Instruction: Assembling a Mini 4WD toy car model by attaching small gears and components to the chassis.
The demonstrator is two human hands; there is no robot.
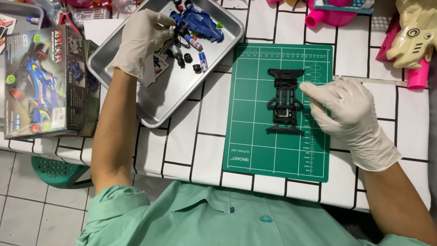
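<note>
Black chassis (285, 101): centre of green mat (255, 150), right hand (348, 116) steadying its 3 o'clock edge. Left hand (141, 43) fingers curled among parts in steel tray (159, 109), 10 o'clock; grasp unclear. Best to keep the chassis flat.

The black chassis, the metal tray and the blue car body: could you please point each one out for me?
Black chassis (285, 101): head view, on its middle section.
Metal tray (169, 105): head view, on its bare floor.
Blue car body (200, 20): head view, on its upper shell.
</note>
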